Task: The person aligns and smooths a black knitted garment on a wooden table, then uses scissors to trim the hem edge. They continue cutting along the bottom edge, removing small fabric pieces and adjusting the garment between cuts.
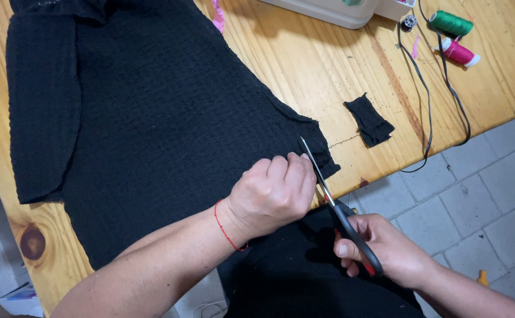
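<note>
- The left hand (272,194), a thin red thread bracelet (225,227) at its wrist, is curled into a loose fist, knuckles up, pinching the edge of the black textured knit fabric (151,118) beside the scissor blades.
- The right hand (387,247) is closed round the black handles of a pair of steel scissors with red trim (335,203); the blades point toward 11 o'clock and meet the fabric's edge just beside the left fingers.
- The black fabric lies spread over the pale pine wooden table (328,70), filling the left and centre of the view, its lower edge hanging off the table toward the person.
- At 2 o'clock from the left hand, a small black fabric scrap (369,121) lies alone on the wood.
- Farther out at 1 o'clock lie a green thread spool (450,23) and a pink thread spool (457,52), near a thin black cable (425,100) and the base of a cream sewing machine (340,10).
- Grey floor tiles (475,194) show at 3 o'clock.
</note>
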